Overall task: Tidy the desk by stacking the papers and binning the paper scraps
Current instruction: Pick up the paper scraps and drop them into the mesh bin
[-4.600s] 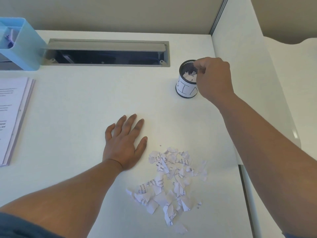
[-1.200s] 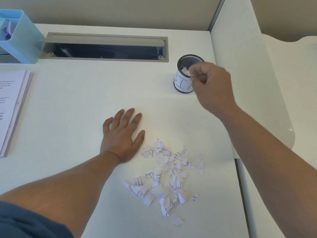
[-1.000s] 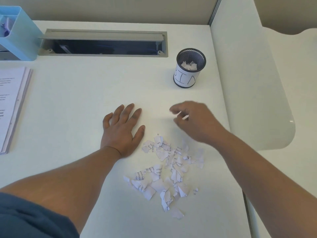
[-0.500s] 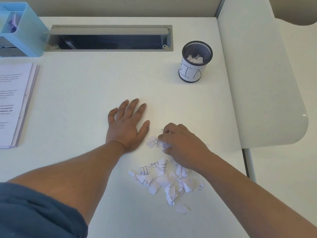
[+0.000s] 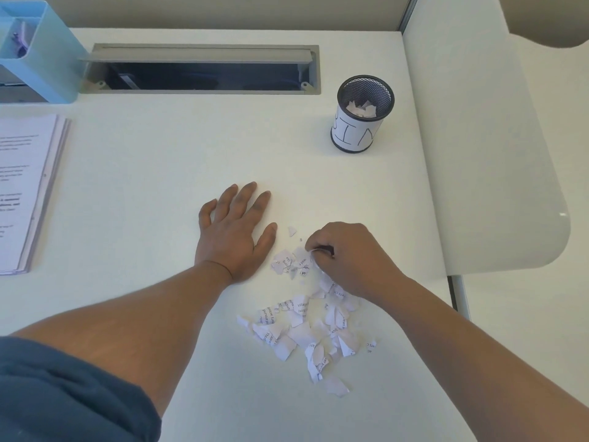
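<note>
Right hand [image 5: 350, 260] sits at the far edge of the paper scraps [image 5: 306, 330], fingers curled, pinching one or more white pieces at the fingertips [image 5: 314, 247]. Left hand [image 5: 234, 232] lies flat on the desk [image 5: 159, 173], palm down, fingers spread and straight, holding nothing, just left of the scraps. Scraps form a loose heap near the person, between the two forearms. One small piece [image 5: 291, 231] lies apart, just far of the heap. Mesh bin [image 5: 361, 114], marked "BIN", stands upright at far right, some scraps inside. Stacked papers [image 5: 25, 193] rest at the left edge. Blue organiser [image 5: 41, 55] at far left corner.
</note>
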Action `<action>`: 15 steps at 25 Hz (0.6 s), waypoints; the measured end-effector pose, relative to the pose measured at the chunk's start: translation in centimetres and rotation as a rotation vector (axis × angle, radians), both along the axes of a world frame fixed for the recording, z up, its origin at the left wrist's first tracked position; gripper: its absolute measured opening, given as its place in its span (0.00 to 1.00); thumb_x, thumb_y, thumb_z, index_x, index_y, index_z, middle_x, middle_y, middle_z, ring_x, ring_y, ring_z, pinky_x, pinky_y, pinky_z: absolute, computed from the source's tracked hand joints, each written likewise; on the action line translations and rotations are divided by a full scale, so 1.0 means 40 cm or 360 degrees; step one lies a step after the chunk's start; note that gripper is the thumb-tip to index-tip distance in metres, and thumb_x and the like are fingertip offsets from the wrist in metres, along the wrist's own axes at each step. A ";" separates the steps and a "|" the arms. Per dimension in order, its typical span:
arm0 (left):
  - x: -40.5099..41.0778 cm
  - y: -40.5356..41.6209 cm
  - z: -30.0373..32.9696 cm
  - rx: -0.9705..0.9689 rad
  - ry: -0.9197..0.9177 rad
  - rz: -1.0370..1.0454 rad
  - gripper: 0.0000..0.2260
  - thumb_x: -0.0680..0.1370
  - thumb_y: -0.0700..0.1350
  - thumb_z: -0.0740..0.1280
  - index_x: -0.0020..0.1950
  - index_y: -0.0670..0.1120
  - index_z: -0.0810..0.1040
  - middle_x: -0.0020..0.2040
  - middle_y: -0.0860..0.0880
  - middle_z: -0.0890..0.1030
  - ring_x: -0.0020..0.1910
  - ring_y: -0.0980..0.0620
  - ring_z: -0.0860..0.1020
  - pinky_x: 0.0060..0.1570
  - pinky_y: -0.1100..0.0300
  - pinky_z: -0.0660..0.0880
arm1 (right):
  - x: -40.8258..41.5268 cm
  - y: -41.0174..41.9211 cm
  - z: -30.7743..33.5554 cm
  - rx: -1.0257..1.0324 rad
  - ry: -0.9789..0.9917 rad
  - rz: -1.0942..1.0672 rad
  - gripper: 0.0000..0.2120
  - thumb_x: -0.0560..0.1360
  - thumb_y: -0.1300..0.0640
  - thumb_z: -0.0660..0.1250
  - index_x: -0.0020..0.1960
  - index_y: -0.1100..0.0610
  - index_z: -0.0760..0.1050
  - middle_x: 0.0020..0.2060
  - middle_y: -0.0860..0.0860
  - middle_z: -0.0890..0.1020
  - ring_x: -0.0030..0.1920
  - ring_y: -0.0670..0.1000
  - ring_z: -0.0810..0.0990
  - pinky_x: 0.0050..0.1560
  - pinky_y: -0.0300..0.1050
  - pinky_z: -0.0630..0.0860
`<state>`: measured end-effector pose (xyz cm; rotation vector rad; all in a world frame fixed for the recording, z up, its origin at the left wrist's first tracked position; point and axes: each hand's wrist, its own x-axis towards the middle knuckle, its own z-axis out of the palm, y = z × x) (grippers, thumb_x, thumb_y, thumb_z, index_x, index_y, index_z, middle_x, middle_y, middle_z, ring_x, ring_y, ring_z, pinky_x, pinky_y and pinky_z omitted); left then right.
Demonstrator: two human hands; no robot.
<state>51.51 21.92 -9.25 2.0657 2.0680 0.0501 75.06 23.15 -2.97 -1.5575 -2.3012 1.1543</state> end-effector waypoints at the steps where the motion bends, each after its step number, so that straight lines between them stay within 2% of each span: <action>1: -0.001 -0.001 -0.001 0.0001 -0.0001 -0.0001 0.28 0.82 0.65 0.47 0.82 0.60 0.55 0.84 0.56 0.51 0.83 0.49 0.47 0.77 0.47 0.44 | 0.006 0.007 0.008 -0.0070 0.0069 -0.0119 0.09 0.77 0.63 0.65 0.48 0.56 0.83 0.39 0.45 0.83 0.38 0.43 0.79 0.42 0.38 0.77; 2: -0.001 -0.002 -0.002 0.0006 -0.0003 -0.0003 0.28 0.82 0.64 0.48 0.82 0.60 0.55 0.84 0.55 0.51 0.83 0.49 0.47 0.77 0.47 0.44 | 0.014 0.015 0.017 -0.0127 0.0118 -0.0212 0.08 0.77 0.62 0.66 0.47 0.53 0.84 0.37 0.42 0.82 0.34 0.41 0.78 0.37 0.33 0.74; 4: -0.003 -0.001 -0.004 0.0015 -0.0001 -0.0008 0.28 0.82 0.64 0.48 0.82 0.60 0.56 0.84 0.55 0.52 0.83 0.49 0.48 0.77 0.47 0.44 | 0.029 0.033 0.030 -0.0192 0.0203 -0.0350 0.08 0.77 0.61 0.69 0.45 0.51 0.84 0.35 0.42 0.83 0.32 0.41 0.77 0.34 0.30 0.71; 6: -0.003 -0.001 -0.006 0.0017 0.0003 -0.0011 0.28 0.82 0.64 0.48 0.82 0.59 0.56 0.84 0.55 0.52 0.82 0.49 0.48 0.77 0.47 0.44 | 0.043 0.055 0.048 -0.0216 0.0328 -0.0464 0.06 0.76 0.60 0.72 0.44 0.50 0.84 0.36 0.44 0.85 0.37 0.45 0.82 0.38 0.34 0.75; 7: -0.003 -0.001 -0.006 0.0017 0.0000 -0.0011 0.28 0.82 0.65 0.47 0.82 0.59 0.56 0.84 0.55 0.52 0.82 0.49 0.48 0.77 0.47 0.44 | 0.049 0.067 0.060 -0.0225 0.0416 -0.0517 0.05 0.76 0.60 0.72 0.44 0.51 0.84 0.38 0.46 0.86 0.40 0.49 0.84 0.42 0.40 0.77; 9: -0.003 -0.002 -0.007 0.0019 -0.0018 -0.0010 0.28 0.82 0.65 0.47 0.82 0.59 0.56 0.84 0.55 0.52 0.83 0.49 0.48 0.77 0.47 0.44 | 0.058 0.097 0.087 -0.0204 0.0572 -0.0604 0.04 0.76 0.61 0.73 0.44 0.53 0.85 0.38 0.50 0.87 0.42 0.57 0.85 0.42 0.47 0.79; 10: -0.003 -0.001 -0.006 0.0021 -0.0029 -0.0009 0.28 0.82 0.65 0.48 0.82 0.59 0.56 0.84 0.55 0.52 0.83 0.49 0.48 0.77 0.47 0.44 | 0.062 0.115 0.101 -0.0164 0.0614 -0.0639 0.04 0.76 0.61 0.74 0.45 0.54 0.85 0.38 0.52 0.87 0.39 0.57 0.84 0.40 0.44 0.77; 12: -0.004 -0.001 -0.006 0.0013 -0.0035 -0.0007 0.28 0.82 0.64 0.48 0.82 0.60 0.56 0.84 0.55 0.52 0.83 0.49 0.47 0.78 0.47 0.44 | 0.061 0.159 0.125 -0.0065 0.0656 -0.0697 0.04 0.76 0.62 0.74 0.44 0.55 0.84 0.37 0.54 0.87 0.36 0.51 0.81 0.39 0.40 0.77; 15: -0.004 -0.001 -0.004 0.0017 -0.0028 -0.0006 0.28 0.82 0.64 0.48 0.82 0.60 0.56 0.84 0.55 0.52 0.83 0.49 0.47 0.78 0.46 0.45 | 0.053 0.238 0.150 0.0175 0.0689 -0.0761 0.04 0.75 0.62 0.72 0.43 0.55 0.84 0.36 0.53 0.87 0.36 0.49 0.82 0.44 0.45 0.80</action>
